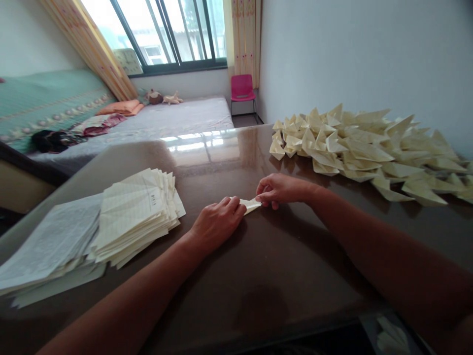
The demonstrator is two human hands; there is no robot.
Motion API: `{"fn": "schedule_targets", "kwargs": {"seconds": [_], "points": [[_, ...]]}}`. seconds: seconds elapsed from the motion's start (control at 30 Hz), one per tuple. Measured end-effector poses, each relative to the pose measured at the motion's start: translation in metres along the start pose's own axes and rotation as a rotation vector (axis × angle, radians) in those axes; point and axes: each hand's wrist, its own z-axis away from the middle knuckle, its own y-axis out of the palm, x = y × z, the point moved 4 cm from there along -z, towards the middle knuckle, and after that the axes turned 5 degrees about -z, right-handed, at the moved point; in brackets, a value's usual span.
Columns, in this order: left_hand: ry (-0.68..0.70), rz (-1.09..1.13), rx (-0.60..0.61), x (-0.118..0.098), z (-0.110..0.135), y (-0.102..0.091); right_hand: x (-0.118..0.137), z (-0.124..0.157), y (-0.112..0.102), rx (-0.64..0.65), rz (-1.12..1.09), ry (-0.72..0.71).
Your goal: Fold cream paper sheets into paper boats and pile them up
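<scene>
A small folded piece of cream paper point(251, 205) lies at the middle of the dark, glossy table point(266, 256). My left hand point(219, 220) is closed over its left end, fingers pressed together and hiding part of it. At the other end, my right hand point(277, 191) pinches the pointed right tip between thumb and fingers. To the left of my hands is a stack of lined cream paper sheets point(129, 212). On the right, a large heap of folded paper boats point(354, 148) spreads along the wall side.
Printed grey-white sheets point(55, 241) lie beside the cream stack, at the table's left edge. Beyond the table are a bed point(199, 111) with soft toys and a pink chair point(242, 88) under the window. A white wall point(362, 54) rises behind the boats.
</scene>
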Motion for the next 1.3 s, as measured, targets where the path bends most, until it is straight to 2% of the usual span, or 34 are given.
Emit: {"fn": "schedule_targets", "kwargs": {"seconds": [0.2, 0.47, 0.67, 0.77, 0.93, 1.0, 1.3], "points": [[-0.027, 0.017, -0.018, 0.0, 0.0, 0.003, -0.002, -0.007, 0.001, -0.088, -0.106, -0.082], [-0.065, 0.082, 0.023, 0.003, -0.001, 0.004, 0.008, -0.004, 0.001, -0.106, 0.202, -0.238], [-0.084, 0.071, 0.035, 0.003, -0.001, 0.005, 0.016, 0.01, 0.001, 0.067, 0.355, -0.39], [-0.092, 0.071, 0.041, 0.003, -0.001, 0.005, 0.016, 0.012, 0.002, 0.114, 0.374, -0.367], [-0.112, 0.076, 0.047, 0.004, -0.001, 0.006, 0.014, 0.001, 0.008, -0.12, 0.425, -0.319], [-0.121, 0.069, 0.04, 0.004, 0.0, 0.007, 0.013, -0.003, 0.011, -0.166, 0.424, -0.306], [-0.145, 0.083, -0.027, 0.004, 0.0, 0.012, 0.013, -0.003, 0.011, -0.178, 0.295, -0.204]]}}
